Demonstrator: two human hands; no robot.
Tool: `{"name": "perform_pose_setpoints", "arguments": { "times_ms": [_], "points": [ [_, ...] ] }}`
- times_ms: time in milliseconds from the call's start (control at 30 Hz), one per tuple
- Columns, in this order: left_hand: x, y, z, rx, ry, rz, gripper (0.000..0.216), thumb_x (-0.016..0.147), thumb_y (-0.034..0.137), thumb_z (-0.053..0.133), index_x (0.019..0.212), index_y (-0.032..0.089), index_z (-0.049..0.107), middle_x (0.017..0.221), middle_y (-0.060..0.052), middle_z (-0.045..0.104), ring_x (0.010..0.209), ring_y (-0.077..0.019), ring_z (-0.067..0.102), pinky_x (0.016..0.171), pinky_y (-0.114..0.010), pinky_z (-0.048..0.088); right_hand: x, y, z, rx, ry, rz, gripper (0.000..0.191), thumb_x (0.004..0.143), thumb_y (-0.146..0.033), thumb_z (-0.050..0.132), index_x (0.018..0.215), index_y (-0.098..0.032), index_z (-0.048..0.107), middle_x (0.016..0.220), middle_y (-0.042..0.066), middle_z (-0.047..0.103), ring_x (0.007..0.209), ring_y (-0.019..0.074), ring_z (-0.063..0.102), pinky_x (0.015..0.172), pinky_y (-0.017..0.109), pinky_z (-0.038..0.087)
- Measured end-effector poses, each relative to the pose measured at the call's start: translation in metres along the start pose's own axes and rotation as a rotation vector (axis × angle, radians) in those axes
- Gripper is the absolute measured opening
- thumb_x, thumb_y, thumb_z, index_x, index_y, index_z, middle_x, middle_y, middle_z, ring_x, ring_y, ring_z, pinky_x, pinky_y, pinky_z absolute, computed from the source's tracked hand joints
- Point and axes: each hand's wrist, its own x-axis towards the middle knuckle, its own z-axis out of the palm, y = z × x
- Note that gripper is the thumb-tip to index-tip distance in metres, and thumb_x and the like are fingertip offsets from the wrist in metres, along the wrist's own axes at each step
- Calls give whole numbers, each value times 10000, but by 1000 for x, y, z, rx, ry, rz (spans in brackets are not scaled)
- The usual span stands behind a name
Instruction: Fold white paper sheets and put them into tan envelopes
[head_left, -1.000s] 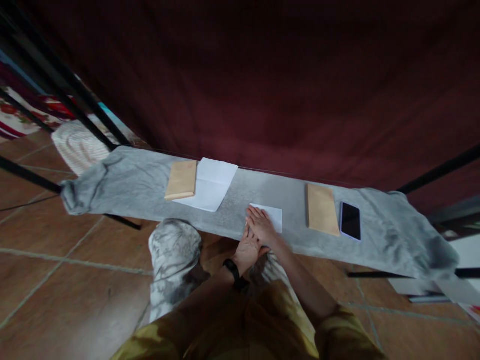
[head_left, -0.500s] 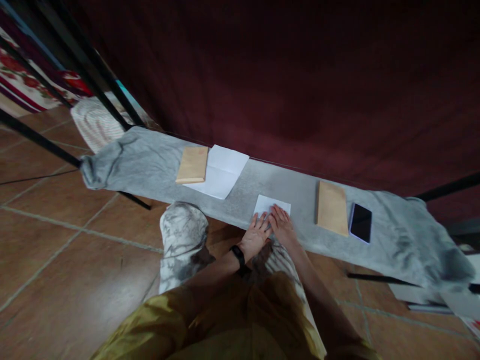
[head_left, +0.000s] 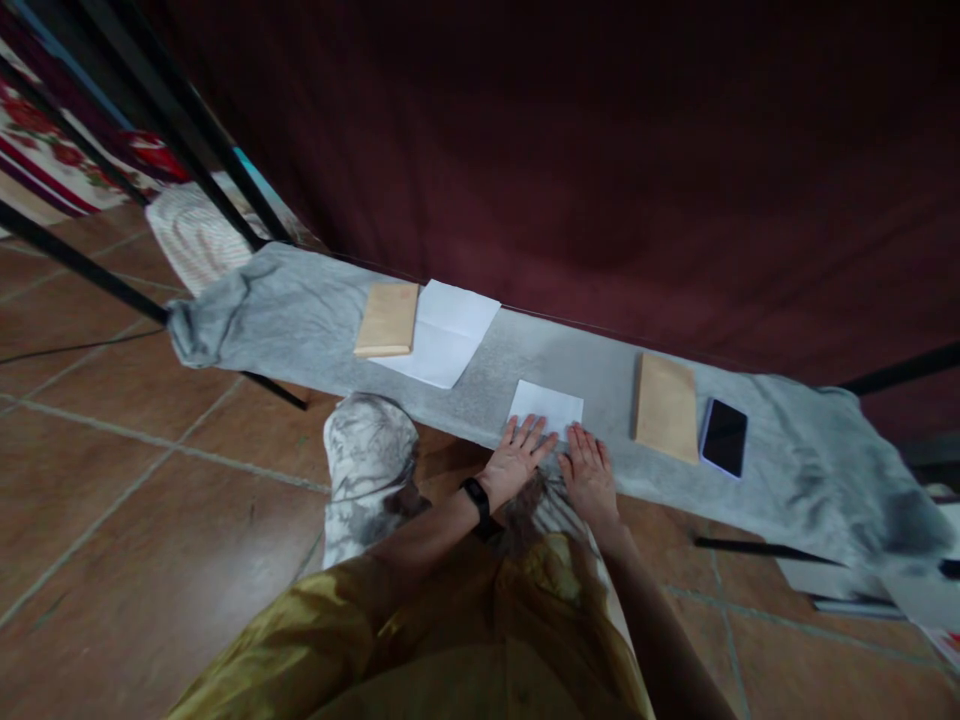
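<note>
A small folded sheet of white paper (head_left: 551,402) lies near the front edge of the grey cloth-covered bench. My left hand (head_left: 517,462), with a black band on the wrist, rests spread over the paper's near left part. Flat and with its fingers stretched out, my right hand (head_left: 589,478) lies at the paper's near right corner. The paper's near edge is partly hidden under the fingers. To the left, a larger creased white sheet (head_left: 450,340) lies partly beneath a brown-covered book (head_left: 388,318).
A second brown-covered book (head_left: 666,405) and a phone (head_left: 725,438) lie on the right of the bench (head_left: 525,345). Behind it hangs a dark red curtain (head_left: 570,180). Black metal bars (head_left: 82,262) stand at the left, over a tiled floor (head_left: 187,520).
My hands have moved apart: the right one slid from the middle of the small paper to its right corner. More of the paper shows. The view has shifted slightly.
</note>
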Motion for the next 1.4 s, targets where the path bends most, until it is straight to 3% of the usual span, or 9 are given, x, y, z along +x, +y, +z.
{"name": "perform_pose_setpoints", "arguments": {
  "times_ms": [167, 300, 500, 800, 1000, 1400],
  "points": [
    [6, 2, -6, -98, 66, -51, 566, 968, 517, 435, 1470, 254, 429, 1578, -121, 365, 1469, -319, 292, 1198, -590, 161, 0, -1, -1, 12, -6, 8, 547, 1028, -324, 321, 1538, -128, 304, 1560, 140, 383, 1429, 263, 349, 1166, 493, 251],
    [24, 5, -3, -142, 73, -72, 533, 1008, 505, 310, 1452, 252, 463, 1546, -83, 428, 1467, -274, 305, 1203, -583, 173, 3, -4, -3, 11, -22, 32, 536, 1014, -264, 321, 1535, -137, 320, 1550, 129, 403, 1431, 251, 353, 1170, 483, 251],
    [60, 3, 4, -169, 44, -42, 555, 1025, 465, 242, 1498, 217, 393, 1582, -51, 370, 1494, -231, 243, 1225, -525, 163, 5, -6, -3, 20, -22, 60, 517, 1026, -317, 333, 1499, -114, 391, 1522, 132, 445, 1425, 264, 364, 1176, 479, 246],
    [95, -3, 12, -171, 48, -73, 501, 1020, 451, 262, 1493, 340, 385, 1600, 6, 333, 1499, -271, 224, 1189, -645, 143, 5, -7, 1, 26, 1, 99, 495, 1022, -366, 364, 1418, -107, 509, 1467, 148, 513, 1389, 275, 415, 1174, 474, 252],
    [97, -18, 11, -154, 60, -115, 522, 1022, 444, 250, 1506, 299, 378, 1596, -1, 343, 1500, -246, 224, 1222, -533, 159, 7, -5, -1, 10, -17, 82, 523, 1026, -372, 363, 1495, -145, 405, 1550, 105, 410, 1409, 262, 373, 1173, 464, 245],
    [68, -60, 1, -81, 64, -292, 590, 1015, 472, 244, 1530, 199, 339, 1594, -53, 328, 1495, -234, 244, 1224, -450, 180, 5, -6, -2, -14, 36, 44, 537, 1031, -348, 371, 1527, -146, 336, 1539, 123, 425, 1390, 261, 388, 1157, 469, 260]
  ]
}}
